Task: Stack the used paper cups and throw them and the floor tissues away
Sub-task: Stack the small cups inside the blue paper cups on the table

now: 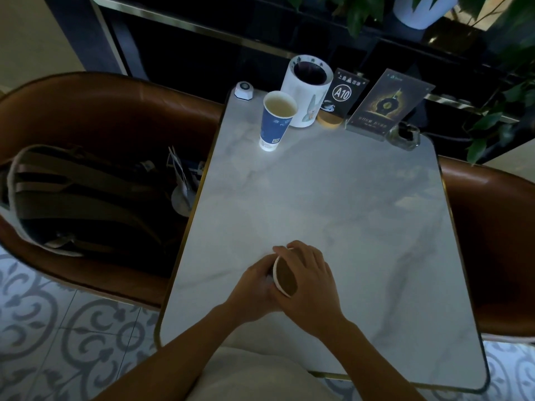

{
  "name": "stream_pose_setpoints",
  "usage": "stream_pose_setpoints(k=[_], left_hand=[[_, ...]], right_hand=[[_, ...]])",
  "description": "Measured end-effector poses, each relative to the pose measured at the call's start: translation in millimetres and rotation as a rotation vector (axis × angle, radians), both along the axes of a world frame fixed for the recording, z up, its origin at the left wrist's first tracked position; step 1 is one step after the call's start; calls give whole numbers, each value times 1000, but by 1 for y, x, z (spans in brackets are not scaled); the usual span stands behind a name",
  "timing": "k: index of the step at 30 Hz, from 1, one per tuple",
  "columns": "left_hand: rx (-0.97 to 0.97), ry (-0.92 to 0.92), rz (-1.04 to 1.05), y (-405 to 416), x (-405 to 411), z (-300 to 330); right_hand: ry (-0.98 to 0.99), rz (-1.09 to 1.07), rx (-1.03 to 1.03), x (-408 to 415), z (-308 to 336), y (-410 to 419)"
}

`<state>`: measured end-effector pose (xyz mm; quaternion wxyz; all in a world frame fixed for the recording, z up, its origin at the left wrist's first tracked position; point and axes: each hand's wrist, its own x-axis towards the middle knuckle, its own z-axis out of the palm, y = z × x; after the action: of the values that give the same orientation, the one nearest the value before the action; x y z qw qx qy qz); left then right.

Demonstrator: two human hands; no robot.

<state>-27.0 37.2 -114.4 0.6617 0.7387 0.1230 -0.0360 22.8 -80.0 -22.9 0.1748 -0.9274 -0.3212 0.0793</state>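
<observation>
Both my hands wrap one paper cup [285, 277] near the front of the white marble table [362, 227]. Its white rim and brown inside show between my fingers. My left hand [254, 287] grips its left side and my right hand [309, 280] lies over its right side and top. Whether it is a single cup or a stack I cannot tell. A second paper cup [275, 123], blue with a white base, stands upright at the far left of the table. No tissues are in view on the patterned floor [58, 328].
Along the far edge stand a white cylindrical holder [307, 91], a call button [243, 90], an A10 sign [343, 91], a menu stand [388, 105] and a glass ashtray [404, 136]. Brown seats flank the table; a backpack [81, 198] lies on the left one [115, 111].
</observation>
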Motion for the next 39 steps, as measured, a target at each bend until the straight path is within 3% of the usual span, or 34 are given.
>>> stream_pose_setpoints(k=[6, 14, 19, 31, 39], left_hand=[[131, 37, -12, 10, 3, 0], [320, 146, 20, 22, 19, 7], [253, 118, 207, 41, 25, 7], [209, 143, 456, 82, 37, 13], [197, 168, 475, 93, 42, 10]], right_hand=[[293, -142, 283, 26, 6, -5], [408, -128, 378, 56, 12, 8], [427, -125, 437, 77, 12, 24], [246, -61, 376, 200, 5, 97], [-21, 66, 255, 259, 0, 146]])
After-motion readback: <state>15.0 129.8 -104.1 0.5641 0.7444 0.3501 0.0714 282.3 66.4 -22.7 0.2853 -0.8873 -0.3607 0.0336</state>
